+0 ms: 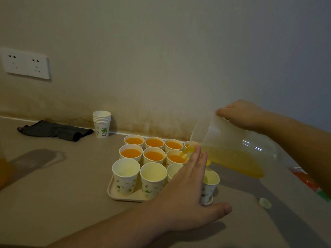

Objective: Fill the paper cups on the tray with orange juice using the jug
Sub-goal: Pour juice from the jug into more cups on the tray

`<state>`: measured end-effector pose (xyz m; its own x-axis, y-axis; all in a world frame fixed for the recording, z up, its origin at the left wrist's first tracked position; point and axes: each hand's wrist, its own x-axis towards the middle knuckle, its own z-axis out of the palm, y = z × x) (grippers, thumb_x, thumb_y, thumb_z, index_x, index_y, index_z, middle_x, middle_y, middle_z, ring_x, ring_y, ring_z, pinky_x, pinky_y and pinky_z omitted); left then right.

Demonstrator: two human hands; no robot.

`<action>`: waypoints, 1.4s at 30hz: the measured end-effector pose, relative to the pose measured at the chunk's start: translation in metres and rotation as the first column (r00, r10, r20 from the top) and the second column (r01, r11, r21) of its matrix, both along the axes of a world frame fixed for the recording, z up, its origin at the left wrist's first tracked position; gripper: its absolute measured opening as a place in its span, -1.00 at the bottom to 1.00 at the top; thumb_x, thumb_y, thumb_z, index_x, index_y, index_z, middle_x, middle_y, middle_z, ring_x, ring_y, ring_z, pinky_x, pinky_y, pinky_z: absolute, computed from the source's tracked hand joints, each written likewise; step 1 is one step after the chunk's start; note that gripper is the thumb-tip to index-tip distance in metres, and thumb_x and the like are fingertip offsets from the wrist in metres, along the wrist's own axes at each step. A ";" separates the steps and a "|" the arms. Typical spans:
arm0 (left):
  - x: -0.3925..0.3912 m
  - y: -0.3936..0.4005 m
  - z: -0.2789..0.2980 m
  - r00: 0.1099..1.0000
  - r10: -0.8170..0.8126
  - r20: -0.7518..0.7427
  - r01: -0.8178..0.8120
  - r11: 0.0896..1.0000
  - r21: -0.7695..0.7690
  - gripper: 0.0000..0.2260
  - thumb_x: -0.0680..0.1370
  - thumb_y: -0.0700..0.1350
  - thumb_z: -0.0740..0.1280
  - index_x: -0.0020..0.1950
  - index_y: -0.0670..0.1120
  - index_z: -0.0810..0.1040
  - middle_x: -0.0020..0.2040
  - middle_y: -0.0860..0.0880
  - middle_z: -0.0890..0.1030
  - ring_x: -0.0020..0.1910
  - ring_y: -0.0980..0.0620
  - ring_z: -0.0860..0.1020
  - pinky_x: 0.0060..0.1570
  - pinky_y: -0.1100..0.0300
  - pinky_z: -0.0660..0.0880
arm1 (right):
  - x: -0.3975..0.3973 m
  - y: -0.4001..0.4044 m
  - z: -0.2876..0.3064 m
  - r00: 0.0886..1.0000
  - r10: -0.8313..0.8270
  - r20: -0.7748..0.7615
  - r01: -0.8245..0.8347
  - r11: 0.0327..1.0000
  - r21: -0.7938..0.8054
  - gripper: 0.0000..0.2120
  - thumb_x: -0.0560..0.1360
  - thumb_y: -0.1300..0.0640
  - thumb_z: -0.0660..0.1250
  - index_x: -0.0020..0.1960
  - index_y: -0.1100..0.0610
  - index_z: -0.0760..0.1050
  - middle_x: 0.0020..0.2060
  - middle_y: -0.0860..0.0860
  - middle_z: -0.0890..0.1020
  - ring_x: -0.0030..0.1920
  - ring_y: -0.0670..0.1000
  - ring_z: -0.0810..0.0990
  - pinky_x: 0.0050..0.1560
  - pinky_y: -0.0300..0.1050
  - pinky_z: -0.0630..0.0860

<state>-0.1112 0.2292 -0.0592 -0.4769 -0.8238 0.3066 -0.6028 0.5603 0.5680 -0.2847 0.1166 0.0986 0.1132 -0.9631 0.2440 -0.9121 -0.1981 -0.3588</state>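
A beige tray (pixel 114 195) on the counter carries several white paper cups with green print. The two far rows hold orange juice, for example one cup (pixel 131 153); the near row, such as the cup (pixel 126 169), has none. My right hand (pixel 240 114) grips the rim and handle side of a clear plastic jug (pixel 231 145), tilted left, and a thin stream of juice runs from its spout into a second-row cup (pixel 176 158). My left hand (pixel 186 192) is open with straight fingers, reaching over the near right cups toward the spout and hiding part of them.
A stack of spare paper cups (pixel 101 123) stands by the wall, with a dark cloth (pixel 53 130) to its left. A white bottle cap (pixel 265 202) lies on the counter at the right, near an orange packet (pixel 306 179). A wall socket (pixel 26 63) is at the upper left.
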 end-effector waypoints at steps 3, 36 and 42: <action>0.000 0.000 0.001 1.000 0.004 0.001 -0.004 1.000 0.003 0.04 0.48 0.41 0.34 0.60 0.20 -0.40 0.48 0.37 -0.53 0.57 0.27 -0.30 0.51 0.21 -0.09 | -0.001 -0.001 -0.001 1.000 -0.002 0.026 0.002 1.000 -0.008 -0.68 0.57 0.04 0.29 -0.29 0.19 0.46 -0.37 0.13 0.42 -0.33 0.10 0.36 -0.30 -0.08 0.24; -0.034 -0.008 0.011 0.999 -0.039 0.024 0.038 0.998 0.041 0.01 0.50 0.39 0.33 0.59 0.21 -0.40 0.54 0.33 -0.46 0.53 0.31 -0.38 0.59 0.11 -0.12 | -0.052 0.007 -0.010 0.985 -0.078 0.155 0.081 0.997 -0.018 -0.68 0.57 0.05 0.28 -0.25 0.24 0.53 -0.37 0.11 0.49 -0.33 0.09 0.41 -0.24 -0.07 0.31; -0.037 -0.008 0.006 0.999 -0.042 0.012 0.041 0.997 0.069 0.01 0.50 0.39 0.34 0.60 0.21 -0.39 0.54 0.34 -0.46 0.54 0.31 -0.36 0.60 0.10 -0.10 | -0.052 0.003 -0.011 0.994 -0.087 0.064 0.089 0.996 -0.029 -0.62 0.58 0.05 0.26 -0.20 0.36 0.51 -0.29 0.21 0.50 -0.29 0.13 0.40 -0.23 -0.06 0.29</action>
<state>-0.1482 0.2211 -0.0527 -0.5149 -0.8221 0.2430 -0.5877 0.5449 0.5981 -0.3365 0.1197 0.0877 0.0118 -0.9603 0.2788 -0.9024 -0.1304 -0.4107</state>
